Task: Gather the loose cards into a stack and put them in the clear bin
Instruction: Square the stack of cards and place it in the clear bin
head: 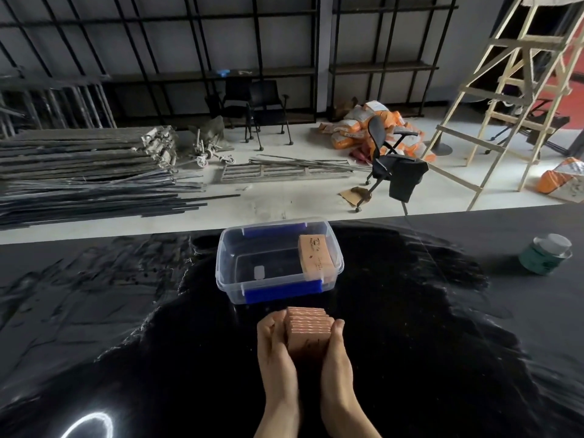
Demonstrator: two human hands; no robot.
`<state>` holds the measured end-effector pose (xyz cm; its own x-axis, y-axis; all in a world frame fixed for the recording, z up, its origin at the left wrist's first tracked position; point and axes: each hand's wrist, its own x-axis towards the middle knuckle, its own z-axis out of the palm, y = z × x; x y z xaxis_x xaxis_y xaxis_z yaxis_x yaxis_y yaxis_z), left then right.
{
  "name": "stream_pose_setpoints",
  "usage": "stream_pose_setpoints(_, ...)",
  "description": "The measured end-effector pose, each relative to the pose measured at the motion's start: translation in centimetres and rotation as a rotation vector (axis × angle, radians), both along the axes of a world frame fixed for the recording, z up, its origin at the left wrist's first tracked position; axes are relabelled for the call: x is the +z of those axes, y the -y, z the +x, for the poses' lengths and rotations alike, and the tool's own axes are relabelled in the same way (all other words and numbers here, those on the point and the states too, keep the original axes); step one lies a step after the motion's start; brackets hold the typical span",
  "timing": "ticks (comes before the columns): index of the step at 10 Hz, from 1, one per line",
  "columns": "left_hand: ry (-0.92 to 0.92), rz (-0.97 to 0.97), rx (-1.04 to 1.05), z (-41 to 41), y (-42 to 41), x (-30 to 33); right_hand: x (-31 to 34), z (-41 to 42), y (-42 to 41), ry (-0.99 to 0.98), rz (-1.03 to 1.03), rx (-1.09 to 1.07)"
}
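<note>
We hold our bare left hand [274, 346] and bare right hand [337, 349] side by side, palms turned toward each other, forearms running up from the lower edge. Our fingers curl inward and press both sides of the squared stack of orange-pink cards [308, 331] between them.

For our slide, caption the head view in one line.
Both hands, left and right, squeeze a card stack before a clear bin.

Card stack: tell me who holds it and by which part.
Both hands hold the card stack. The left hand presses its left side and the right hand its right side, just short of the clear bin.
</note>
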<state>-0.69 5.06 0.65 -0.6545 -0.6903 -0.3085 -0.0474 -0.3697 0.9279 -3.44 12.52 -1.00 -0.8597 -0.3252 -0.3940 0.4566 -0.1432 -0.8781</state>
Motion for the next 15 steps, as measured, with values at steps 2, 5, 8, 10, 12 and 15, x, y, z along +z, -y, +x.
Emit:
stream_pose_setpoints(2, -0.014, -0.073, -0.060, 0.0, -0.2, -0.4, 0.9, 0.5, 0.6, 0.059, 0.053, -0.081)
stream_pose_setpoints(5, 0.018, -0.026, -0.415, 1.2, 0.4, -0.1, 0.4, -1.2, 2.5, 0.029, 0.211, -0.311)
stream_pose_setpoints(8, 0.029, -0.697, -0.673, 3.3, 5.0, 0.3, 3.1, -2.4, 2.5, 0.556, -0.001, -0.496)
stream_pose_setpoints(10, 0.084, -0.953, -0.640, 3.7, 8.2, 1.0, 1.6, -2.2, 0.7, 0.163, -0.010, -0.373)
stream_pose_setpoints(12, 0.255, -1.138, -0.790, 3.1, 10.4, 0.0, -0.1, -1.8, 2.2, -0.333, 0.290, -0.128)
stream_pose_setpoints(15, 0.024, -0.246, -0.325, 2.8, 6.5, -3.0, -2.1, -1.9, 2.5, -0.352, 0.354, -0.156)
